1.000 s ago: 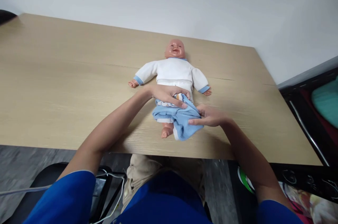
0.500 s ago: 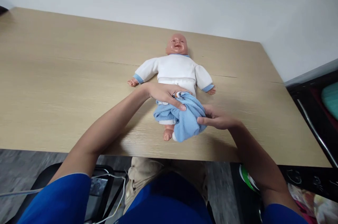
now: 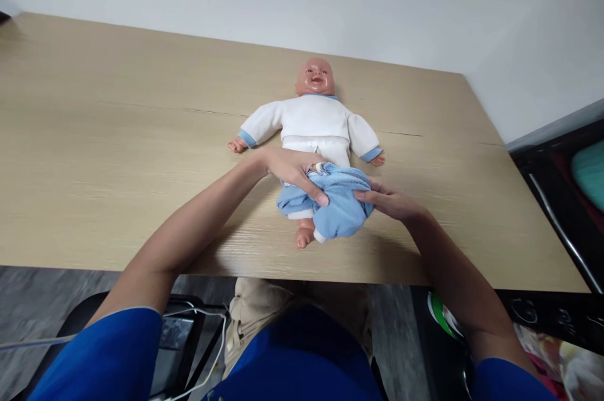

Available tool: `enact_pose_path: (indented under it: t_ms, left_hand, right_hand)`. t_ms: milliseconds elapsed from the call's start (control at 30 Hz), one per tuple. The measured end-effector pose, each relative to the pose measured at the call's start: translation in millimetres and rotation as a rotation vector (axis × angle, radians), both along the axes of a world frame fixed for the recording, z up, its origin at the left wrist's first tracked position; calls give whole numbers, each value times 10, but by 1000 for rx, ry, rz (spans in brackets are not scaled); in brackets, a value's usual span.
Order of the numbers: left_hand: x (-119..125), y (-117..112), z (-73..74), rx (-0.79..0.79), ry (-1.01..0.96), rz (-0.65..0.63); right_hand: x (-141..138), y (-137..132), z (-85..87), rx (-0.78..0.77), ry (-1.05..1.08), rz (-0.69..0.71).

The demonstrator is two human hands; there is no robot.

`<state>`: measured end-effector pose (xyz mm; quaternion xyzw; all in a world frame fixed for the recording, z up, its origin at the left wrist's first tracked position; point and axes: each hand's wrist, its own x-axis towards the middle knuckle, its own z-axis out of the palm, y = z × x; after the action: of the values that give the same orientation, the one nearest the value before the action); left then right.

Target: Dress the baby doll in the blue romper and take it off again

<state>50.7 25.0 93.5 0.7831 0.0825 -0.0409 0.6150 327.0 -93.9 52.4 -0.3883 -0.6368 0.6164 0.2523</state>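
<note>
Pants at 6 o'clock on doll | left hand, their 10 o'clock, half-curled, gripping them | right hand, 3 o'clock, pinching them | I'd gather loosely, avoiding twists

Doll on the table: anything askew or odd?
The blue garment is bunched and lopsided over the lower part of the doll, held by the left hand and the right hand. A bare foot pokes out below the image-left cuff; no foot shows at the other. Nothing looks spilled or damaged.

The right hand has drawn one blue pant leg slightly farther up.
</note>
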Motion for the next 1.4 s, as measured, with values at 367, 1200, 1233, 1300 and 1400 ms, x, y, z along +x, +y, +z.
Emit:
enact_pose_path:
  t_ms: [367,1200,1233,1300,1400]
  left_hand:
    - [43,-45,-41,-45,-45,-43]
    - [22,-85,-97,-191,-161,31]
    - [13,-88,-108,-168,-150,51]
    - [4,-93,-139,-141,-139,82]
    - [19,-93,-178,-147,-150,95]
  right_hand:
    - [15,-41,121,12,15,17]
    - [-133,-105,-33,-64,341,-38]
    - [-123,-108,15,-32,295,14]
    - [-104,-127,128,42,191,89]
    - [-113,-179,274,185,53,-48]
